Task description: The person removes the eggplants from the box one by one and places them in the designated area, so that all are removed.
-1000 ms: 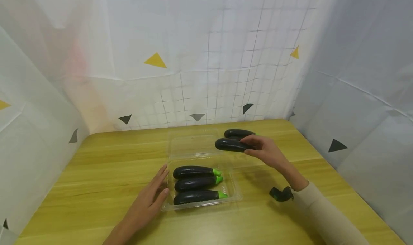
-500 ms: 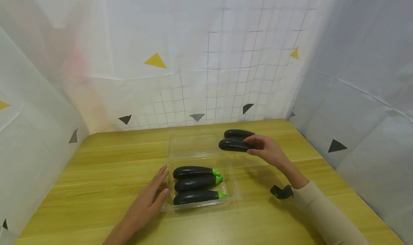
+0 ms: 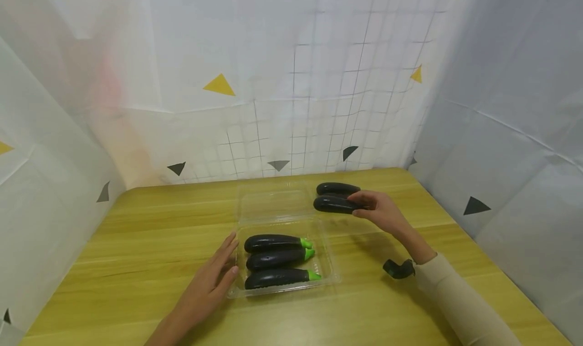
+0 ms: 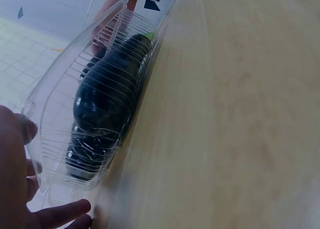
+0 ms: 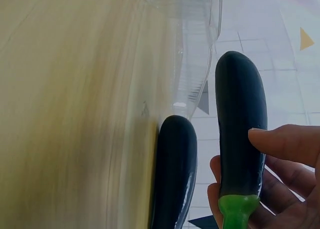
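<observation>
The right hand (image 3: 380, 210) grips an eggplant (image 3: 334, 204) by its green stem end, fingers and thumb curled round it, beyond the far right corner of the clear plastic clamshell tray (image 3: 331, 271). A second eggplant (image 3: 337, 188) lies just behind it. The left hand (image 3: 210, 280) rests with straight fingers against the tray's left wall.

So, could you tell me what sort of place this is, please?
Probably a staged recording booth: a wooden table walled in by white sheets with triangle markers, holding only eggplants and a clear clamshell box.
</observation>
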### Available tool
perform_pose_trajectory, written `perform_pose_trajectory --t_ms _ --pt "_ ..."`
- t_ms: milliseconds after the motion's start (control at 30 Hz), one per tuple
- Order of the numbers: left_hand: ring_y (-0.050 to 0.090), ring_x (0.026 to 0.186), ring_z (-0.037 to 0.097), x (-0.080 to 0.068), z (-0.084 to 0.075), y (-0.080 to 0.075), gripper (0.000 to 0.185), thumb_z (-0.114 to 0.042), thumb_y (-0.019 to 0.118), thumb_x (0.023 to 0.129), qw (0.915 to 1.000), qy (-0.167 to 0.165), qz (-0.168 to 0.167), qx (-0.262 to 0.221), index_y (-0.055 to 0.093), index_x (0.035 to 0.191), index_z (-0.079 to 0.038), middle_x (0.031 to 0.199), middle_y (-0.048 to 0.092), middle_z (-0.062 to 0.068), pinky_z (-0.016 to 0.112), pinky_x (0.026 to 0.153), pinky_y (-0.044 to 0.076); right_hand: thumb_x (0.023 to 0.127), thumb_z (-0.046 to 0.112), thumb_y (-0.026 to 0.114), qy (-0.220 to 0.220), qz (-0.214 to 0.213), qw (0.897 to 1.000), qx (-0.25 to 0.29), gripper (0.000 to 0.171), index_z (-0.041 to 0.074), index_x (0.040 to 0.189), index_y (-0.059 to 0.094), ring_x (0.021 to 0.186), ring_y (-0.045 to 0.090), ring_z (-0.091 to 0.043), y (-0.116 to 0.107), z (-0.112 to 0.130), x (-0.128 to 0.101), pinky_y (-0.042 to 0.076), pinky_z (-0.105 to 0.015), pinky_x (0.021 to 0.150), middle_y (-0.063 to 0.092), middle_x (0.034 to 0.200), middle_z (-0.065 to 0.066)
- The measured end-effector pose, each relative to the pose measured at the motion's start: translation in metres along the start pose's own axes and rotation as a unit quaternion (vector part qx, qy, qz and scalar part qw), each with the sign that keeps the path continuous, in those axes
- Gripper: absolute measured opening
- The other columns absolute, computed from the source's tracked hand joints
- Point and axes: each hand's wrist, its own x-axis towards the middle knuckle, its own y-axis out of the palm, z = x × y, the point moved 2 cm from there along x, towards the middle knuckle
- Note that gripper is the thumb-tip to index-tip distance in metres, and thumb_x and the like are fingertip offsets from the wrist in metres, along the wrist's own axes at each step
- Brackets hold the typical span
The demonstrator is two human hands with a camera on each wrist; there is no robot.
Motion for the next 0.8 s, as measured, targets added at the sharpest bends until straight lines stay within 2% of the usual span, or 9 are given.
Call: perform_pose_trajectory --t_ms 233,500,700,800 --pt "0.061 0.126 0.018 0.0 -0.001 -0.001 0.057 -0.018 0.055 0.11 0.9999 0.0 -0.002 0.01 0.036 0.163 -0.012 0.17 0.027 0.007 0.057 0.108 0.043 0.095 0.004 0.076 0.002 -0.007 1.0 -0.01 0.034 -0.001 0.128 0.07 0.117 0.065 -0.036 0.0 -0.007 0.0 0.056 -0.027 0.089 0.069 0.127 -0.018" --pt "0.062 0.125 0.019 0.0 -0.002 -0.001 0.054 -0.018 0.055 0.11 0.9999 0.0 -0.001 0.012 0.04 0.16 -0.004 0.169 0.028 0.008 0.058 0.107 0.044 0.093 0.002 0.077 0.018 -0.009 1.0 -0.014 0.035 -0.001 0.127 0.071 0.117 0.065 -0.038 0.0 -0.017 0.001 0.057 -0.029 0.087 0.068 0.128 -0.02" --pt "0.061 0.126 0.019 0.0 -0.002 -0.001 0.055 -0.018 0.055 0.11 0.9999 -0.007 0.002 0.009 0.039 0.16 -0.005 0.17 0.027 0.007 0.059 0.106 0.045 0.092 -0.003 0.076 0.021 -0.009 0.999 -0.023 0.036 -0.005 0.127 0.07 0.117 0.065 -0.04 0.0 -0.022 0.001 0.055 -0.027 0.088 0.067 0.129 -0.023" --pt "0.06 0.127 0.019 0.0 -0.002 -0.001 0.055 -0.018 0.056 0.109 0.9999 -0.013 0.004 0.01 0.039 0.161 -0.005 0.17 0.027 0.006 0.059 0.107 0.044 0.091 -0.007 0.074 0.018 -0.009 0.999 -0.028 0.036 -0.01 0.126 0.068 0.117 0.064 -0.044 0.0 -0.024 0.002 0.055 -0.031 0.089 0.067 0.127 -0.027"
